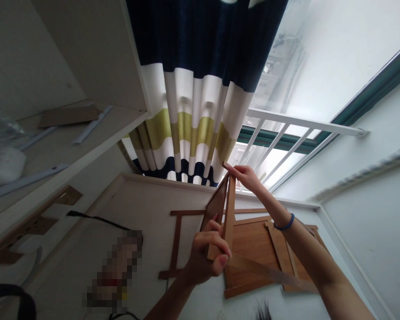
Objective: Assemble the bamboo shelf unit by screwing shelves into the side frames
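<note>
So you've got a wooden piece [231, 209] up between your hands, left hand [210, 253] wrapped round its near end, right hand [246, 176] pinching the far end. Below it there are more wooden panels [248, 244], and a slatless-looking wooden frame [176, 240] off to the left. Further out: striped curtain [186, 124], then white railing [283, 119] by the window.
</note>
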`<state>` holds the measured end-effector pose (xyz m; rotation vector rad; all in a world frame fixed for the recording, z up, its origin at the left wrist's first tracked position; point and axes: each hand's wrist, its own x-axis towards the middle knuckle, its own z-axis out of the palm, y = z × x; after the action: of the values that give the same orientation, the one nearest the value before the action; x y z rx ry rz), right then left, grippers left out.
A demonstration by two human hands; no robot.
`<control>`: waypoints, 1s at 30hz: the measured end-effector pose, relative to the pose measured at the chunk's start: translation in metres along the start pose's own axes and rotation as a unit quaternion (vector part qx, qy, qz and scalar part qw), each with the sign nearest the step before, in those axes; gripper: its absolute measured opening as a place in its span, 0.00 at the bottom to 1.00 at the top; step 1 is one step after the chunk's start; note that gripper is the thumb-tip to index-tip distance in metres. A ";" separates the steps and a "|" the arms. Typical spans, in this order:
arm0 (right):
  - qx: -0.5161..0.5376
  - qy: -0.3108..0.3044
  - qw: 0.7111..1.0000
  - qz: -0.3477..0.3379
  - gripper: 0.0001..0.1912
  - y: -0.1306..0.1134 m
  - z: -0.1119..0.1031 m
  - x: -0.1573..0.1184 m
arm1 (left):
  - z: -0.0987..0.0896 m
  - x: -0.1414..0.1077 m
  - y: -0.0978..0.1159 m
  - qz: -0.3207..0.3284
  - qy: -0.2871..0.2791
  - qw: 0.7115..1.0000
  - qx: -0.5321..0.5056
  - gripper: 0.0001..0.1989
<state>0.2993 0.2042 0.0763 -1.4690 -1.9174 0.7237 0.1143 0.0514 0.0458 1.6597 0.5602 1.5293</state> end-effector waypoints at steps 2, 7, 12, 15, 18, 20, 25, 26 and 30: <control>-0.004 0.004 1.000 -0.002 0.29 -0.004 0.001 0.002 | 0.001 0.000 0.001 0.001 0.000 1.000 0.003 0.11; -0.036 0.010 0.999 -0.002 0.29 -0.007 0.007 0.002 | 0.000 -0.004 -0.004 -0.005 0.020 1.000 0.001 0.08; -0.089 0.012 0.996 -0.005 0.30 -0.006 0.013 0.003 | -0.005 -0.007 -0.011 -0.007 0.063 0.998 -0.010 0.10; -0.115 0.023 0.993 -0.018 0.27 -0.008 0.015 0.002 | -0.008 -0.008 -0.012 -0.012 0.072 0.997 -0.007 0.10; -0.137 0.082 0.986 -0.049 0.25 -0.018 0.014 -0.015 | -0.009 -0.009 -0.012 -0.013 0.075 0.997 -0.007 0.10; -0.146 0.125 0.978 -0.081 0.28 -0.032 0.013 -0.043 | -0.009 -0.009 -0.012 -0.017 0.079 0.997 -0.008 0.09; -0.095 0.073 0.969 -0.216 0.26 -0.064 0.023 -0.142 | -0.010 -0.010 -0.016 -0.018 0.087 0.996 -0.012 0.08; -0.101 0.057 0.964 -0.240 0.30 -0.067 0.029 -0.159 | -0.010 -0.011 -0.016 -0.020 0.087 0.996 -0.013 0.08; -0.134 0.021 0.966 -0.222 0.27 -0.062 0.058 -0.191 | -0.011 -0.014 -0.019 -0.026 0.086 0.996 -0.016 0.07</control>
<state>0.2550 0.0013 0.0568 -1.1208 -2.2677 0.2338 0.1047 0.0545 0.0213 1.4873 0.6609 1.6452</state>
